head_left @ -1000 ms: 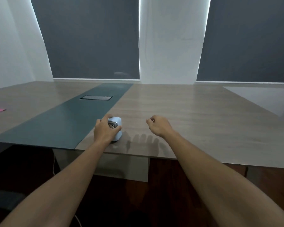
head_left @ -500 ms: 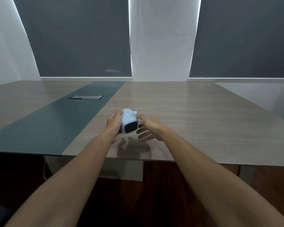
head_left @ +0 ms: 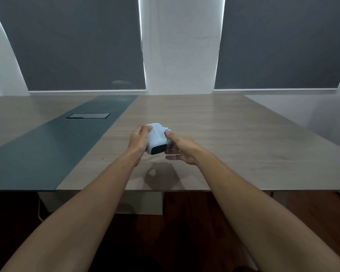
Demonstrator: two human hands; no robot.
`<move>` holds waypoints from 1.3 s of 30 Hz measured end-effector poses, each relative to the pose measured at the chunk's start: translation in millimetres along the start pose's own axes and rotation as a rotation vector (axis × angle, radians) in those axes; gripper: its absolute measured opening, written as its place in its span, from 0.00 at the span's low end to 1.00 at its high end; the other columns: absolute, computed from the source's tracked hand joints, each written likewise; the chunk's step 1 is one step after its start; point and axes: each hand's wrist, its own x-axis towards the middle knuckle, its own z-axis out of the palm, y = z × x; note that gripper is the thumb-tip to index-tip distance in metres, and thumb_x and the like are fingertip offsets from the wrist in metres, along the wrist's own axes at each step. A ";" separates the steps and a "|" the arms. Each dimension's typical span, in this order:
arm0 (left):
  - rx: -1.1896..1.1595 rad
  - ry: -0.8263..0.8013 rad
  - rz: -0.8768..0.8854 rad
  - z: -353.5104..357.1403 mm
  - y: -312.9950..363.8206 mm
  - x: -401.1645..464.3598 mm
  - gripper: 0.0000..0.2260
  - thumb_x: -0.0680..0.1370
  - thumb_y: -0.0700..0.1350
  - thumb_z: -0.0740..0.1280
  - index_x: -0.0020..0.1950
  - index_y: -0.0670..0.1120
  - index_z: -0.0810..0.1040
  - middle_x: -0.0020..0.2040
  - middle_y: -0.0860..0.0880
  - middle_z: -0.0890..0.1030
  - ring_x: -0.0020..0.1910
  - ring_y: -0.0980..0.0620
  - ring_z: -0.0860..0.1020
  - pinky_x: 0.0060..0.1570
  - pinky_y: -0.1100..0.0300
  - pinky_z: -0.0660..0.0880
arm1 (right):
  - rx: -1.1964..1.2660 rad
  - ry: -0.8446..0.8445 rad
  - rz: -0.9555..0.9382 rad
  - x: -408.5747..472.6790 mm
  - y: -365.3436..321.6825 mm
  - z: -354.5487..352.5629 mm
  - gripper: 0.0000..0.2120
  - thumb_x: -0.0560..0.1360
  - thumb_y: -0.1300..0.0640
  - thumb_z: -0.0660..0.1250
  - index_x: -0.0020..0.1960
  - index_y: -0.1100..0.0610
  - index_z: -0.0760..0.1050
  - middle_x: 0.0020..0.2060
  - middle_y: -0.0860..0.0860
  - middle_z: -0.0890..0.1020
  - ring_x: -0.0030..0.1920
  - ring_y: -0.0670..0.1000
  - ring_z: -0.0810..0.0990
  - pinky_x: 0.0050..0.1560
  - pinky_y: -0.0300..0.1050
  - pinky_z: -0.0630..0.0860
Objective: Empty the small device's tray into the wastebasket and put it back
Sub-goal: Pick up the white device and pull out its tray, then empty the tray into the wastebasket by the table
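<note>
The left hand (head_left: 138, 141) grasps the small pale-blue device (head_left: 157, 138), lifted above the bench (head_left: 234, 138); the right hand (head_left: 182, 149) pinches its right side, seemingly at the tray. Next: slide the tray free. No wastebasket is visible.

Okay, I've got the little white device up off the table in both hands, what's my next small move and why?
Probably pull the tray out sideways with your right hand. Your left hand already grips the device above the table, and your right thumb and fingers pinch a clear part at its right side, likely the tray. No wastebasket is in view, so find it before tipping anything.
</note>
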 end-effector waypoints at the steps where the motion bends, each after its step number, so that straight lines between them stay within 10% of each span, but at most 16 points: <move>1: 0.010 0.000 0.024 0.9 1.1 -0.2 0.06 0.78 0.47 0.61 0.45 0.47 0.74 0.42 0.49 0.76 0.41 0.49 0.73 0.42 0.55 0.71 | 0.021 0.011 -0.007 0.4 0.1 -2.1 0.21 0.77 0.44 0.68 0.58 0.61 0.79 0.44 0.56 0.81 0.45 0.56 0.79 0.50 0.51 0.82; 16: 0.389 0.050 0.236 -15.9 -11.5 -7.4 0.14 0.75 0.46 0.67 0.60 0.50 0.76 0.51 0.48 0.78 0.46 0.48 0.76 0.41 0.59 0.71 | 0.163 0.308 -0.125 10.4 19.6 -44.2 0.14 0.71 0.56 0.76 0.50 0.64 0.79 0.51 0.61 0.82 0.45 0.58 0.84 0.49 0.48 0.84; 25: 0.562 0.046 0.238 -22.4 -28.5 -17.3 0.18 0.71 0.47 0.71 0.60 0.53 0.75 0.55 0.43 0.80 0.52 0.42 0.78 0.49 0.54 0.75 | 0.054 0.350 -0.168 -2.2 27.2 -60.7 0.33 0.56 0.50 0.83 0.56 0.64 0.80 0.53 0.60 0.85 0.46 0.56 0.88 0.50 0.50 0.85; 39: 0.760 -0.038 0.360 38.1 43.2 -51.2 0.26 0.73 0.56 0.68 0.68 0.46 0.73 0.68 0.43 0.75 0.68 0.43 0.72 0.64 0.52 0.68 | -0.067 0.532 -0.247 -102.9 -10.2 -116.0 0.30 0.61 0.52 0.83 0.56 0.65 0.79 0.51 0.61 0.85 0.47 0.57 0.87 0.48 0.51 0.85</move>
